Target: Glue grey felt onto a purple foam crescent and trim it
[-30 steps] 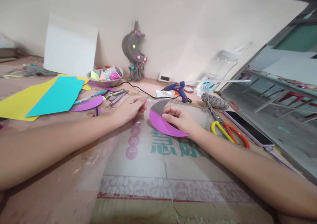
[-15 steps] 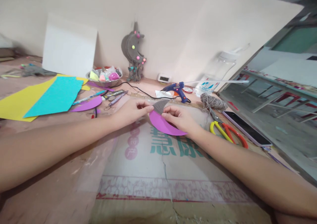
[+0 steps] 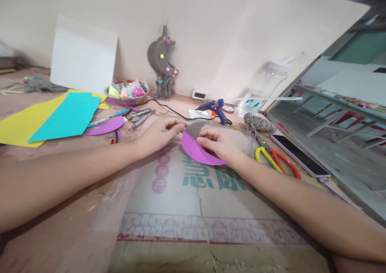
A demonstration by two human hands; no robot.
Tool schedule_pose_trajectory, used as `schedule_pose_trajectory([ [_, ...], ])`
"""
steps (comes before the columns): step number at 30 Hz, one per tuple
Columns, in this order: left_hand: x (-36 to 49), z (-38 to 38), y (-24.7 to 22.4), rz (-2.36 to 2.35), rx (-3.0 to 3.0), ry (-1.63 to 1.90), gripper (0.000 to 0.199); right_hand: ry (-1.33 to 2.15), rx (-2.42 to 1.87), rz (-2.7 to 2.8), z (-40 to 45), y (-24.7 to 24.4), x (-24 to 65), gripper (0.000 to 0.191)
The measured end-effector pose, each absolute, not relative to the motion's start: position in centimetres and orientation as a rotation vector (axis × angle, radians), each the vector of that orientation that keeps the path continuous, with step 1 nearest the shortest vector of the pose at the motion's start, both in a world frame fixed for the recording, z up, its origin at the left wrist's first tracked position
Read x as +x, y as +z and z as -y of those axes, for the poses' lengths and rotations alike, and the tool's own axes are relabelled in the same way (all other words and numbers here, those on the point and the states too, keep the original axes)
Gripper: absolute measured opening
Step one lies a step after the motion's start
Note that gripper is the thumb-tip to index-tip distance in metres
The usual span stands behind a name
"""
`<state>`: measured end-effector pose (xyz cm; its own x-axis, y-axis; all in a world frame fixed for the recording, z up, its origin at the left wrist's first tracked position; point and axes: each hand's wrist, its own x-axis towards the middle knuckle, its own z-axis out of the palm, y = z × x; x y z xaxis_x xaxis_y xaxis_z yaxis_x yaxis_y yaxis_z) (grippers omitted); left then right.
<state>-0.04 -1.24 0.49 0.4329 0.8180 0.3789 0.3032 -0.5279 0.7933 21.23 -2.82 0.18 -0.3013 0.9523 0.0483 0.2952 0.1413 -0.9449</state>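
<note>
A purple paper crescent (image 3: 202, 154) has its upper end wrapped in grey yarn (image 3: 195, 129). My right hand (image 3: 218, 142) pinches the crescent between thumb and fingers near the edge of the wrapped part. To the left of the wrapped end is my left hand (image 3: 164, 133), its thumb and index fingertip pressed together close to the yarn. Whatever is between those fingertips is too small to make out. A ball of grey yarn (image 3: 259, 124) lies to the right, with scissors (image 3: 277, 160) with yellow and orange handles in front of it.
A blue glue gun (image 3: 218, 110), a small clock (image 3: 199, 94) and a clear bottle (image 3: 262, 88) stand behind. Yellow and turquoise sheets (image 3: 66, 116), pens and a metal bowl (image 3: 126, 96) are at left. A phone (image 3: 300, 155) lies at right. A decorated grey moon (image 3: 163, 60) hangs on the wall.
My left fingertips have moved slightly left and up, off the crescent's edge. My right hand keeps its hold on the crescent.
</note>
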Motion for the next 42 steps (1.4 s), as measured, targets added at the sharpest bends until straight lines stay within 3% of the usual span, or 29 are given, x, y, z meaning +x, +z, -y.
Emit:
schedule_pose_trajectory([
  [28, 0.0, 1.8, 1.1, -1.088, 1.985, 0.960, 0.026, 1.173, -1.204, 1.742, 2.8, 0.2, 21.1, 0.022],
  [42, 0.1, 1.8, 0.9, -1.184, 2.251, 0.995, 0.024, 1.096, -1.266, 1.795, 2.9, 0.4, 21.0, 0.022],
])
